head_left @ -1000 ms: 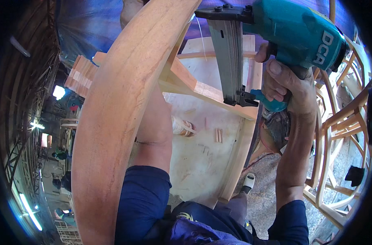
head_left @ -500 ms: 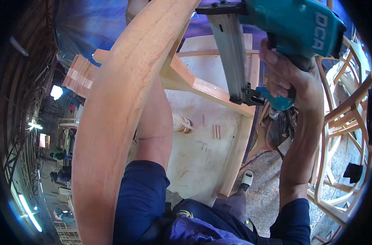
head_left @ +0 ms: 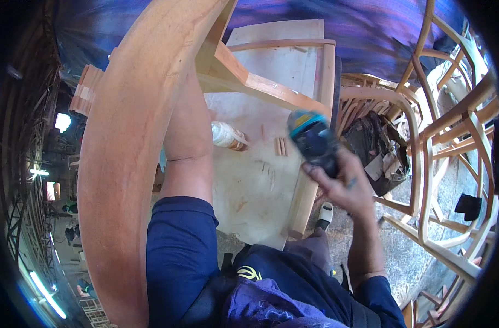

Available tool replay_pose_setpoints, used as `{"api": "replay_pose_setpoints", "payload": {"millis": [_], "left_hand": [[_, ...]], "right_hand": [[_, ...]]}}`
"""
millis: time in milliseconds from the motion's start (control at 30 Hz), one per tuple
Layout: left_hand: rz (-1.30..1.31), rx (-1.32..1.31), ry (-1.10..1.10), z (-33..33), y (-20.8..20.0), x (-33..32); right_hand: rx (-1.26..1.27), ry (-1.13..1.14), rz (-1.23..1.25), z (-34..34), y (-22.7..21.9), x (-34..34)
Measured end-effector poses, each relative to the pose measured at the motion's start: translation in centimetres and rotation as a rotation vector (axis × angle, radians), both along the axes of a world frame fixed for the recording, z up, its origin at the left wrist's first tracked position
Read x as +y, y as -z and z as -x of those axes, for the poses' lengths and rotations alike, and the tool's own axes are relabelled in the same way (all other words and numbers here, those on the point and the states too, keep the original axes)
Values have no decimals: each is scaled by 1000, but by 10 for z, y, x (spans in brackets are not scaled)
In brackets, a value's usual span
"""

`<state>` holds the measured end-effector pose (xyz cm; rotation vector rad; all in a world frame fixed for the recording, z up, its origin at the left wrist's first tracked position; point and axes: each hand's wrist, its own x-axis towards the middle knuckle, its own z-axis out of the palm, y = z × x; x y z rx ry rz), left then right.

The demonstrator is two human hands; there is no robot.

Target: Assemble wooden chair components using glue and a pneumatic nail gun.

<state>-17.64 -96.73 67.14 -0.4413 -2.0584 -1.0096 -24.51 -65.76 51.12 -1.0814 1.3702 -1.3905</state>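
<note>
A large curved wooden piece [head_left: 123,153] rises close in front of me on the left, smooth and pale brown. My left arm passes behind it, and the left hand is hidden there. Joined to the curved piece, an angled wooden rail [head_left: 282,94] reaches right across the table. My right hand [head_left: 348,186] is closed around a teal and black nail gun [head_left: 314,139], blurred and seen foreshortened from its black end. The nail gun overlaps the right end of the rail in view; whether they touch I cannot tell.
A worn pale tabletop [head_left: 249,191] carries a plastic bottle [head_left: 227,136] and small wooden dowels [head_left: 281,146]. Stacked wood blocks [head_left: 86,90] stand at the left. Curved wooden chair frames [head_left: 419,164] crowd the right, near a dark bag of scraps [head_left: 378,147]. Blue-purple sheeting [head_left: 370,41] hangs behind.
My right hand has brought the nail gun down and left from high up near the camera, turning its black end toward me. The view has shifted, so the curved piece sits farther left.
</note>
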Motion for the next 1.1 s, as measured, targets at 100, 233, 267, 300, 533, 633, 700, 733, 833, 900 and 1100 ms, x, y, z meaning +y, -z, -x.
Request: {"api": "replay_pose_setpoints", "payload": {"millis": [100,233,267,300,533,633,700,733,833,900,1100], "left_hand": [[-51,-11,-17,0,7,2],[-113,-28,-38,1,16,10],[-127,-31,-44,2,17,14],[-142,-33,-47,4,18,17],[-190,-42,-89,13,5,33],[-201,-46,-140,10,-5,35],[-215,-55,-191,-1,-8,37],[-225,-61,-221,-8,-9,38],[-244,-70,-317,-31,-16,36],[-251,-66,-392,-50,-24,32],[-195,-106,-616,-139,-44,-1]], "right_hand": [[234,-72,-43,-35,17,4],[472,-114,-47,-81,45,5],[546,-144,-76,-93,49,2],[621,-171,-108,-105,55,-1],[953,-243,-74,-155,109,-8],[1057,-271,-16,-162,134,-6],[1085,-282,32,-162,140,-2],[1060,-282,43,-159,140,-3],[1009,-316,40,-153,137,-1],[930,-309,52,-146,129,-2],[796,-278,168,-136,159,-6]]}}
